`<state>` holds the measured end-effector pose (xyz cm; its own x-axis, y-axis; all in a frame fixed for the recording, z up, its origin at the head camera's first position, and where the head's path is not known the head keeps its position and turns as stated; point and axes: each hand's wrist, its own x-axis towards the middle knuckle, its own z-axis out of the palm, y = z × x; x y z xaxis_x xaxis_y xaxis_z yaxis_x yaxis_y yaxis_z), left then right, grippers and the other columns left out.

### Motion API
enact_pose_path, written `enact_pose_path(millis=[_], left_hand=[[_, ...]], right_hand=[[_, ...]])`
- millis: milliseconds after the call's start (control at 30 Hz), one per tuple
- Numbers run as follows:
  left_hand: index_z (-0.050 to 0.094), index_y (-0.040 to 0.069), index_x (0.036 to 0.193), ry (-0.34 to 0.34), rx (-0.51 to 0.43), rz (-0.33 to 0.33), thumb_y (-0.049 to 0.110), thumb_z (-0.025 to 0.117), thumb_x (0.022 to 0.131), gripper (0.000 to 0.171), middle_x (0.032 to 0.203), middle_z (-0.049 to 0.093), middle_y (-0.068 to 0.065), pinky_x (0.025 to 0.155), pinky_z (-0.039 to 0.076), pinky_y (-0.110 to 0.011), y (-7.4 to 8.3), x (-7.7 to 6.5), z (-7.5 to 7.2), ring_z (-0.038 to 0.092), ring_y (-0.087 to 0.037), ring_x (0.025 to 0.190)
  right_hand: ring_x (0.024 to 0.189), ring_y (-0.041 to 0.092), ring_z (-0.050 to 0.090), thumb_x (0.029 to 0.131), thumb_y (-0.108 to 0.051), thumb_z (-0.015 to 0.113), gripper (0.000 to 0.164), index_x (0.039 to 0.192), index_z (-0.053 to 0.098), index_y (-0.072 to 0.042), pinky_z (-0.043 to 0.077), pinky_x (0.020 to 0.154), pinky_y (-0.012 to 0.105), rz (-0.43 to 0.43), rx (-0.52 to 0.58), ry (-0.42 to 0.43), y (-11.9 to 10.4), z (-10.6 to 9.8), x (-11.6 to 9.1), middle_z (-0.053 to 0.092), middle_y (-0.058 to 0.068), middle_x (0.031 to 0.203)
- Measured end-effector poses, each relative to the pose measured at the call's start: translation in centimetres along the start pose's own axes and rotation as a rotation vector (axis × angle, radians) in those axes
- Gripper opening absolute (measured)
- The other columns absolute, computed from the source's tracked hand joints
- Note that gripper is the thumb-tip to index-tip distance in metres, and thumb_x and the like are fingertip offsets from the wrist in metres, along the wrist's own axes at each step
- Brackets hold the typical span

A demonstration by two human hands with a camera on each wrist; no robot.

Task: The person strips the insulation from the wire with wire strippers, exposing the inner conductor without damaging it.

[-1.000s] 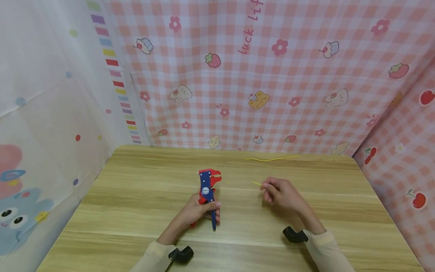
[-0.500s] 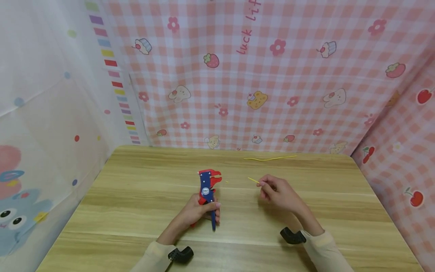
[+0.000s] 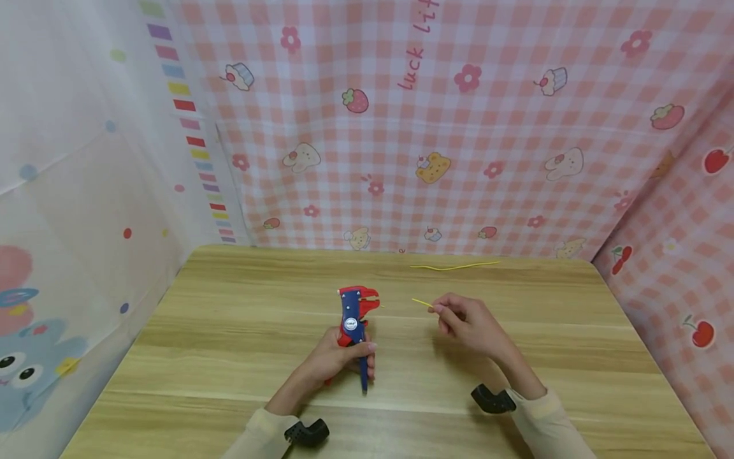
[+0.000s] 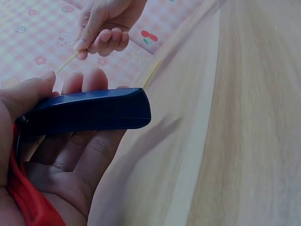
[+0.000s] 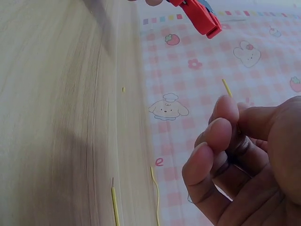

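Right now we are gripping a red-and-blue wire stripper (image 3: 350, 309) in our left hand (image 3: 334, 357), the thumb pressing along the blue handle (image 4: 89, 113) and the fingers closing around behind it. Its red jaws are pointing toward our right hand (image 3: 473, 325) and showing a gap between them. With that right hand we are pinching a short yellow wire (image 3: 422, 302) between thumb and fingertips, and its free end is pointing back toward the tool, standing apart from the jaws. A yellow scrap (image 5: 123, 89) is lying on the wooden table (image 3: 229, 319), just beside the jaw tips as the head view is showing them. Farther back, a longer yellow wire (image 3: 453, 267) is lying near the table's far edge, just before the pink checked cloth (image 3: 390, 127). Low in the right wrist view, a yellow strand (image 5: 115, 207) is showing a bare end; we are not managing to tell whether it is belonging to the pinched wire.
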<state>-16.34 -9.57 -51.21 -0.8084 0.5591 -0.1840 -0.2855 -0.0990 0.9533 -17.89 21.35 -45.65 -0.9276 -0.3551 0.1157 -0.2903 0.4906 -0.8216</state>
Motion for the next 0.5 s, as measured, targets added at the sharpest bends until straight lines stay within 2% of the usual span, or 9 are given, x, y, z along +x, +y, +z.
enact_pose_path(millis=[167,333,500], left_hand=[[0.056,0.001,0.109,-0.027,-0.001,0.006,0.025,0.075,0.095,0.033,0.084,0.072,-0.006,0.080,0.065,-0.045,0.2,-0.1,0.4,0.075,-0.021,0.075],[0.057,0.001,0.108,-0.038,0.015,0.006,0.025,0.075,0.095,0.033,0.084,0.072,-0.007,0.080,0.065,-0.043,0.4,-0.2,0.7,0.075,-0.021,0.075],[0.058,0.003,0.107,-0.048,0.016,0.001,0.024,0.075,0.095,0.030,0.084,0.073,-0.006,0.082,0.065,-0.042,0.5,-0.2,1.0,0.075,-0.021,0.076]], right_hand=[[0.054,0.005,0.050,0.107,-0.021,0.055,0.024,0.106,0.068,-0.001,0.042,0.045,0.021,-0.006,0.020,-0.021,-0.4,0.0,-0.1,0.062,0.002,0.068],[0.053,0.004,0.047,0.107,-0.018,0.054,0.020,0.105,0.067,-0.003,0.037,0.045,0.020,-0.006,0.025,-0.020,-1.0,0.2,-0.2,0.059,-0.001,0.068],[0.054,0.004,0.048,0.107,-0.015,0.054,0.017,0.104,0.069,-0.006,0.038,0.046,0.020,-0.008,0.011,-0.005,-1.5,0.3,-0.2,0.058,-0.002,0.068]])
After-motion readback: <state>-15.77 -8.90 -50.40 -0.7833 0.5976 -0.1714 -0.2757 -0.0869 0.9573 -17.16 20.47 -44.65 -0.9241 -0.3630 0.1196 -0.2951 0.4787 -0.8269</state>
